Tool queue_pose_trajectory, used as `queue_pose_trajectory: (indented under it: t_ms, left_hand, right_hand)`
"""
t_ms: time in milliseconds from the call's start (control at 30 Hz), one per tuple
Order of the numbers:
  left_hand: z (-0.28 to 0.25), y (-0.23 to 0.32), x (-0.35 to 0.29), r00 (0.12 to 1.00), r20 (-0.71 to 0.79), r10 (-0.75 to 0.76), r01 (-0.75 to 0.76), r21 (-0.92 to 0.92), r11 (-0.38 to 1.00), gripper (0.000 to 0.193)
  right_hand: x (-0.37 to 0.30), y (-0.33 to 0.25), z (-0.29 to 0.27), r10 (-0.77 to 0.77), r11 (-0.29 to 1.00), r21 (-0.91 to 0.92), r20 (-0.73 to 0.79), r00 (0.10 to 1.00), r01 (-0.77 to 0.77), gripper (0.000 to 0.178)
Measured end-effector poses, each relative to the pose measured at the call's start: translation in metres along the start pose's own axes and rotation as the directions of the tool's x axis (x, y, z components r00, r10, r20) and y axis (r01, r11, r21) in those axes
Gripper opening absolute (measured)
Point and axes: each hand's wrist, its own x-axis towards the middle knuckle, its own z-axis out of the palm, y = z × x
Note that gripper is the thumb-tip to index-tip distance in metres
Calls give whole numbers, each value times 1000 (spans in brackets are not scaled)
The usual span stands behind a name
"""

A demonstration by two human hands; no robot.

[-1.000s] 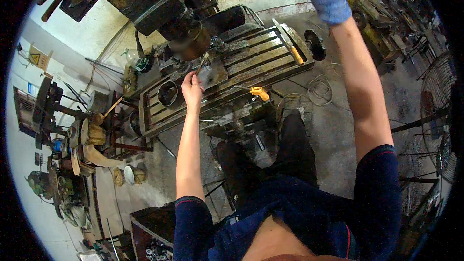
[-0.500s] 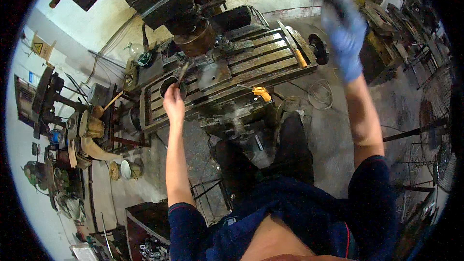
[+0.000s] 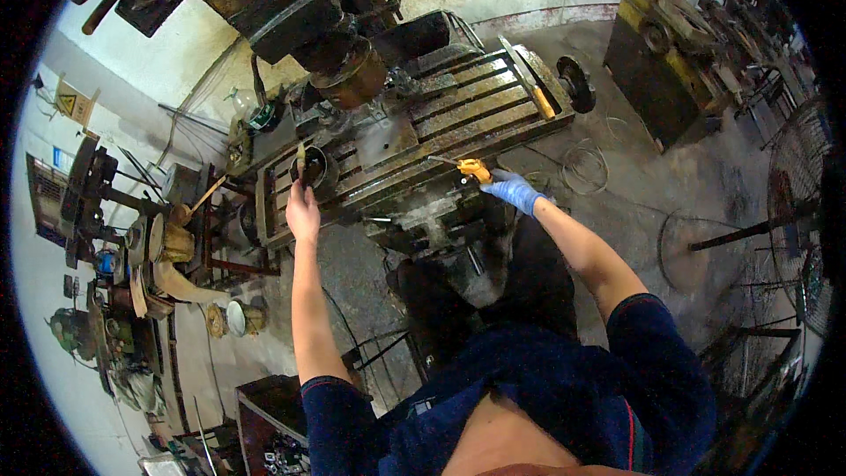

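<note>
My left hand [image 3: 302,213] is closed on a slim brush [image 3: 300,159], its pale end pointing away from me. The brush stands at the near-left rim of a round dark pot [image 3: 328,172], on the left end of the slotted machine table [image 3: 493,128]. My right hand [image 3: 514,191], in a blue glove, is closed around the rear of a yellow air blow gun [image 3: 474,169] at the table's front edge. The gun's thin nozzle points left. The gloved fingertips are partly hidden.
Over the table hangs the milling machine's head [image 3: 351,70]. A long file with a yellow handle [image 3: 544,104] lies at the table's right end, beside a dark handwheel [image 3: 575,84]. A coiled hose [image 3: 584,167] rests on the floor; a fan [image 3: 797,203] stands far right.
My right hand has come down from the upper right to the air blow gun; the dark thing it held is gone from it. My left hand has shifted slightly left and nearer.
</note>
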Motion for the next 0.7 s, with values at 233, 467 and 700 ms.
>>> queue_pose_trajectory:
  t_ms: [233, 467, 700]
  left_hand:
    - [-39, -17, -16, 989, 71, -133, 144, -177, 974, 43]
    - [-34, -10, -84, 916, 154, -371, 357, -736, 576, 42]
    - [40, -134, -198, 856, 171, -488, 450, -710, 541, 45]
  right_hand:
    - [11, -3, 24, 0, 992, 123, -102, 995, 13, 47]
    - [-30, -30, 19, -159, 970, -224, -269, 950, 99, 38]
    - [-111, -115, -6, -394, 911, -154, -602, 694, 383, 46]
